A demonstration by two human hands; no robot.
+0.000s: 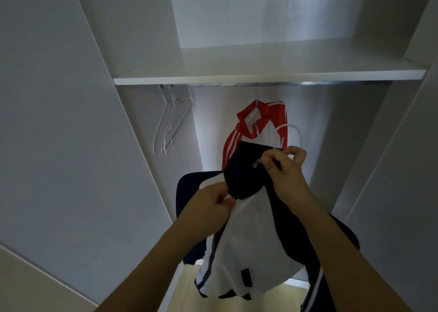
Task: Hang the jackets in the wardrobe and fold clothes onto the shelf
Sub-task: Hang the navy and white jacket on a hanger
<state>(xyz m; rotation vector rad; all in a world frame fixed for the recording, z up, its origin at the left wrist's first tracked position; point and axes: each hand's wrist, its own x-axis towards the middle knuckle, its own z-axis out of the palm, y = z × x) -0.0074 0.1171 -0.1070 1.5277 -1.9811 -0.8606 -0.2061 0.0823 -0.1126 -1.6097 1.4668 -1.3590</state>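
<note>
Held up nearest the camera is a navy and white jacket [246, 252], in front of the open wardrobe [71, 98]; its dark collar is pinched by the left hand [211, 207] at the lower edge, and by the curled fingers of the right hand [286, 167] beside the zip; behind it a red and white jacket [260, 124] is hung from the rail [237, 84]; white hangers [170, 122] are hung to the left, under the shelf [260, 72].
</note>
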